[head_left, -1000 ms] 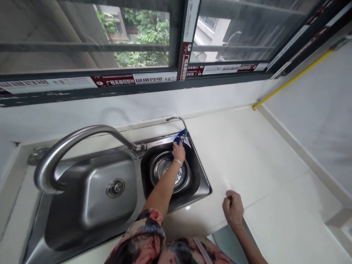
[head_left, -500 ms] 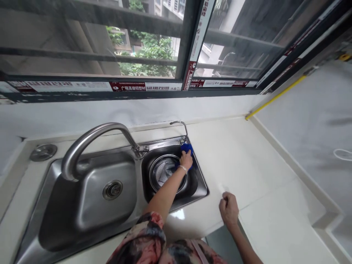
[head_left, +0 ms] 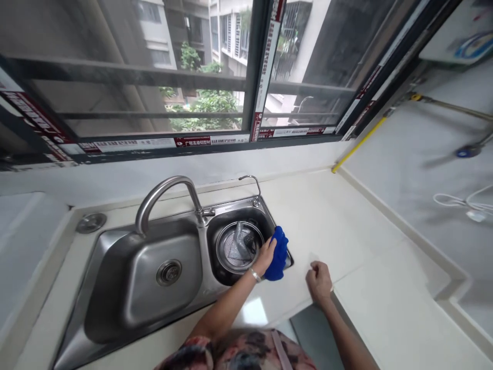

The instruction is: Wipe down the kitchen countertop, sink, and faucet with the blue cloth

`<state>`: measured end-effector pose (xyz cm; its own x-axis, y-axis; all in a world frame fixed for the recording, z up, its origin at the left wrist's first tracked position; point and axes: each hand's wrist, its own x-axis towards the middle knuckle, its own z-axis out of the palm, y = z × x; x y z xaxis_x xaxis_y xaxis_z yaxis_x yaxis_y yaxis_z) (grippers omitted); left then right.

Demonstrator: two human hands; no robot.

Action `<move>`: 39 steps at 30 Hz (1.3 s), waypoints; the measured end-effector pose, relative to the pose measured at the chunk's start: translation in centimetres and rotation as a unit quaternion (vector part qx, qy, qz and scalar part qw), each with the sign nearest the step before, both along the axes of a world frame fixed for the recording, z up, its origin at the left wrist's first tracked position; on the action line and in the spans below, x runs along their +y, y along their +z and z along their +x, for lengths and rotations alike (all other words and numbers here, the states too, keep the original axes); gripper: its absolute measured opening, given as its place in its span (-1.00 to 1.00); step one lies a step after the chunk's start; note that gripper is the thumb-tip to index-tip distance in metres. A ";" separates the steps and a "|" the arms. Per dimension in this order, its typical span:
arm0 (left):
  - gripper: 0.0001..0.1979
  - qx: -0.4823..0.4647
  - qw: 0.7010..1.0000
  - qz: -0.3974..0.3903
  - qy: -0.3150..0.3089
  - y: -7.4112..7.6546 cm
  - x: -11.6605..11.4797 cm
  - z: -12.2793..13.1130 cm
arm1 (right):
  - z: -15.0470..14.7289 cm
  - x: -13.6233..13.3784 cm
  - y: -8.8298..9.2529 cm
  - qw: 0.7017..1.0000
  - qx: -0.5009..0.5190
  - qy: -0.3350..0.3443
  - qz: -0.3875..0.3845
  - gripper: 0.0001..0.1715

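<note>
Reaching forward and to the right with left forearm [head_left: 227, 306], coming out of patterned sleeve [head_left: 192, 354] at bottom of view. Wearing shiny bracelet [head_left: 254, 276] at left wrist. Clamping left hand [head_left: 265, 258] on blue cloth [head_left: 278, 257], with fingertips partly hidden in the folds. Showing back of hand to camera, knuckles pointing up and right. Holding cloth bunched, hanging down on right side of hand, over front right corner of sink [head_left: 206, 290] and next to desk [head_left: 327, 221]. Cannot tell if touching rim or desk below.

Bringing right forearm [head_left: 342, 329] in from lower right, angled up and left. Keeping right hand [head_left: 319, 280] in a loose fist, with fingers curled in together, near front edge of desk, right of cloth and well apart from it. Cannot tell if resting on desk or just above.

Just left of left hand: seeing round metal strainer [head_left: 221, 259] inside right basin [head_left: 265, 220], with crumpled clear plastic [head_left: 239, 249] lying in it. Farther left: seeing left basin [head_left: 154, 288] with round drain [head_left: 169, 272]. Behind basins: seeing large curved faucet [head_left: 169, 182], arching over left basin, and thin small tap [head_left: 257, 187] at back right corner.
</note>
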<state>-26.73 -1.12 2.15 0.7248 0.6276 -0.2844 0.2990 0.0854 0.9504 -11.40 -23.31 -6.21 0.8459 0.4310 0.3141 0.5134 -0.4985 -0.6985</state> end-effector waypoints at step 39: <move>-0.45 0.375 0.759 0.320 0.426 -5.6 -8.8 -30.1 | 8.8 21.8 3.9 0.899 -0.154 0.272 -0.305 -0.40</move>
<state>-56.85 -9.96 -3.49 -0.2356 0.9610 0.1445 0.8715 0.1431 0.4690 -2.60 -1.47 -2.30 0.3702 0.9269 0.0616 0.9200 -0.3566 -0.1626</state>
